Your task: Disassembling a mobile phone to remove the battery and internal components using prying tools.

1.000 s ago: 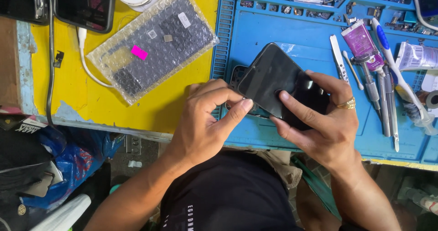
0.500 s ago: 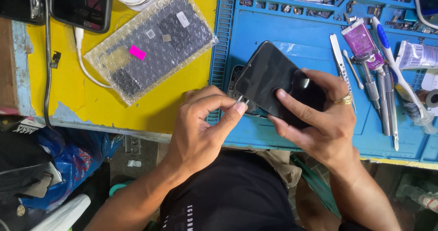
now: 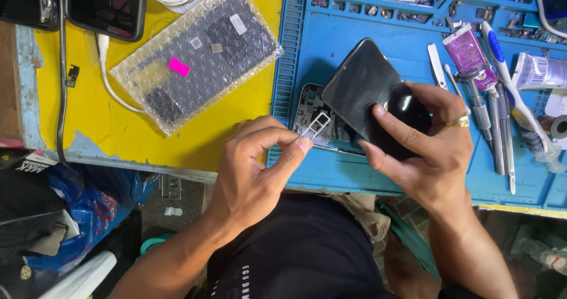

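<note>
- Left hand point(image 3: 251, 169) now pinches small metal card tray point(image 3: 316, 126) (pulled clear of the phone).
- Right hand point(image 3: 422, 151) grips black phone point(image 3: 366, 89) over blue mat point(image 3: 413, 21).

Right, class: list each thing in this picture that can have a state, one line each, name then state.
black phone: screen dark, tilted, gripped in right hand.
card tray: out of the phone, empty, pinched by left hand.
opened phone frame: lying flat on blue mat, insides showing.
bubble-wrapped part: wrapped, flat on yellow table.
white cable: plugged into a dark-screened device.
</note>
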